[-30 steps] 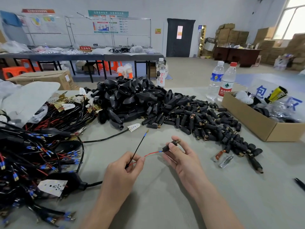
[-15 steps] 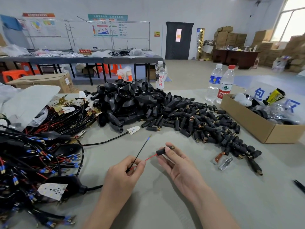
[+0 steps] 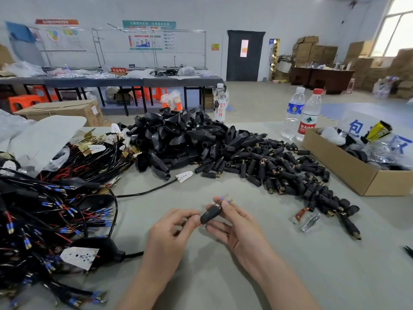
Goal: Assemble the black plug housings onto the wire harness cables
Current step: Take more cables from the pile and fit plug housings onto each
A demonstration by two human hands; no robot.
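We log: grey worktable (image 3: pixel 257 283) heaped with black plug housings (image 3: pixel 223 151), warehouse cartons (image 3: pixel 312 51) behind. Right hand (image 3: pixel 238 228) fingers pinch one plug housing (image 3: pixel 210 216); left hand (image 3: pixel 172 234) pinches its red wire (image 3: pixel 198 225).

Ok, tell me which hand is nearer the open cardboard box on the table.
Right. The right hand sits left of and below the cardboard box; the left hand is farther left, across the black plug housing between them.

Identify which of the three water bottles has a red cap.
The red-labelled bottle nearest the box; the blue-labelled bottle and the lone bottle have pale caps.
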